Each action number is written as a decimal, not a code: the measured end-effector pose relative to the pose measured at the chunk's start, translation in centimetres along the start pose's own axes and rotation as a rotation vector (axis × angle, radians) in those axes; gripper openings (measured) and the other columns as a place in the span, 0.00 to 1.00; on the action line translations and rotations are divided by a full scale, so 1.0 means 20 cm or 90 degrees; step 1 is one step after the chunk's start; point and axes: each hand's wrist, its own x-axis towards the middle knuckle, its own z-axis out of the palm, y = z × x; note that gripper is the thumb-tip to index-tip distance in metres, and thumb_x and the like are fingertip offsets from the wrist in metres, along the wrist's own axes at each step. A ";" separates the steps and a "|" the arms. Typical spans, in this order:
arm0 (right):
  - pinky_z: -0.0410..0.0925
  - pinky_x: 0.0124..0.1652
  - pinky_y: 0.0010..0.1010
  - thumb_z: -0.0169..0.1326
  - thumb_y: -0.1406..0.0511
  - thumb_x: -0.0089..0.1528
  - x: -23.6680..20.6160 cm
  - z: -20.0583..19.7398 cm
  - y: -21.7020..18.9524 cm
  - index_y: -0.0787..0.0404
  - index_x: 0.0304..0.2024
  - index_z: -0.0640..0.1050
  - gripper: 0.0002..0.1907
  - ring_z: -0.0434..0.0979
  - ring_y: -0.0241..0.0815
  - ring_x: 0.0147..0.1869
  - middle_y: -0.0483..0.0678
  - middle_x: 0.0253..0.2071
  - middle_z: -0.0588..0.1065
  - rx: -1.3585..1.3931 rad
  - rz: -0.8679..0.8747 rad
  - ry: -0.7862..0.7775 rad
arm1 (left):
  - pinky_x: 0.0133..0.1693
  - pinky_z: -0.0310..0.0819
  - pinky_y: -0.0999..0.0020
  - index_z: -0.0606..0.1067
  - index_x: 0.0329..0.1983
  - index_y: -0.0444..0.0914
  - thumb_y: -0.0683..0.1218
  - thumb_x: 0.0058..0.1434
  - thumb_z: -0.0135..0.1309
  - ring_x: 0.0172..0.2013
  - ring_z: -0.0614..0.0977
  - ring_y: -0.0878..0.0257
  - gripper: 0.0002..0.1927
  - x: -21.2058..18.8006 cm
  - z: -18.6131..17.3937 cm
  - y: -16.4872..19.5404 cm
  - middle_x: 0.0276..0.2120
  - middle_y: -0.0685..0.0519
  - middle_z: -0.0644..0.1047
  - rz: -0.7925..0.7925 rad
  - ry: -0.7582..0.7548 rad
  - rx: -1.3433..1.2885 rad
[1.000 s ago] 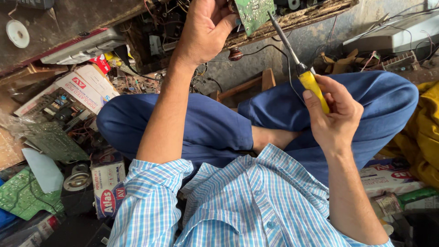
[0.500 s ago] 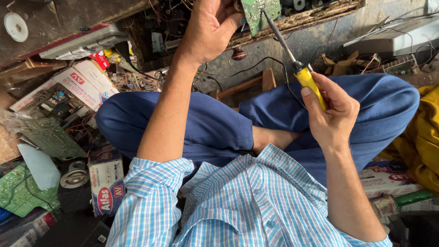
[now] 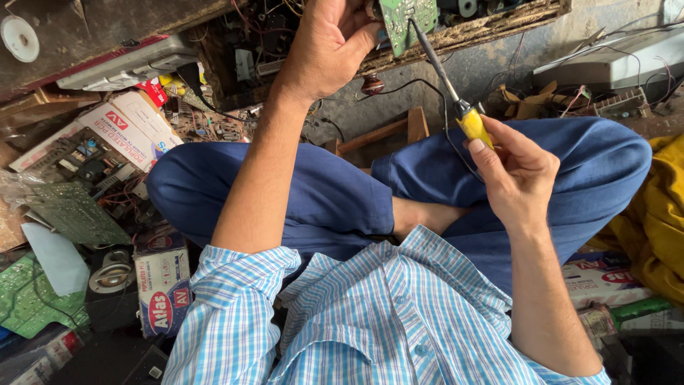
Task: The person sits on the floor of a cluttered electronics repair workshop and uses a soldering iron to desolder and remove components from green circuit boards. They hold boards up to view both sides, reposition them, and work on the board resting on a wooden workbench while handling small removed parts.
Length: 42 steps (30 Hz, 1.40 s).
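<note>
The green circuit board [image 3: 406,20] sits at the very top of the view, cut off by the frame's upper edge, with its bare underside turned toward the camera and its lower corner hanging just above the wooden edge of the open cabinet [image 3: 491,27] behind it. Taking that board as the landmark, the left hand [image 3: 326,51] is directly at its left side, fingers curled and pinched closed on the board's edge, so this hand is the nearer of the two and carries the board. The soldering iron [image 3: 447,84] runs from the board down and to the right: its dark metal shaft meets the board's face near the middle, and its long axis slants away to the yellow handle [image 3: 474,127] well below and right of the board. The right hand [image 3: 514,175] lies at that far lower end, clamped around the yellow handle with thumb and fingers wrapped on it, well apart from the left hand. A thin dark cord [image 3: 427,93] trails from the handle, looping below the board. Further below the board are the person's crossed legs in blue trousers [image 3: 313,199], and down to the left of it, on the floor, lie other green boards [image 3: 71,214] and printed cartons [image 3: 162,289].
</note>
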 end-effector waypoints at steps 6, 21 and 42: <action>0.70 0.42 0.16 0.61 0.75 0.69 0.01 -0.01 0.00 0.69 0.60 0.79 0.16 0.76 0.27 0.44 0.47 0.46 0.80 -0.003 -0.019 -0.014 | 0.60 0.78 0.71 0.70 0.61 0.37 0.28 0.76 0.55 0.53 0.80 0.68 0.17 0.00 0.01 0.01 0.53 0.57 0.76 0.006 -0.005 0.013; 0.69 0.45 0.13 0.61 0.74 0.73 -0.04 0.02 -0.09 0.69 0.59 0.79 0.12 0.77 0.25 0.47 0.44 0.46 0.79 -0.133 -0.115 0.066 | 0.59 0.77 0.70 0.71 0.61 0.36 0.30 0.78 0.52 0.54 0.80 0.68 0.14 0.00 0.00 0.02 0.55 0.55 0.77 0.020 -0.016 0.048; 0.65 0.35 0.15 0.61 0.76 0.69 0.03 -0.01 -0.05 0.68 0.58 0.81 0.15 0.74 0.26 0.37 0.47 0.41 0.80 0.063 0.039 -0.012 | 0.60 0.77 0.70 0.71 0.61 0.35 0.30 0.78 0.52 0.55 0.80 0.68 0.13 0.00 0.00 0.03 0.55 0.55 0.77 0.001 -0.020 0.037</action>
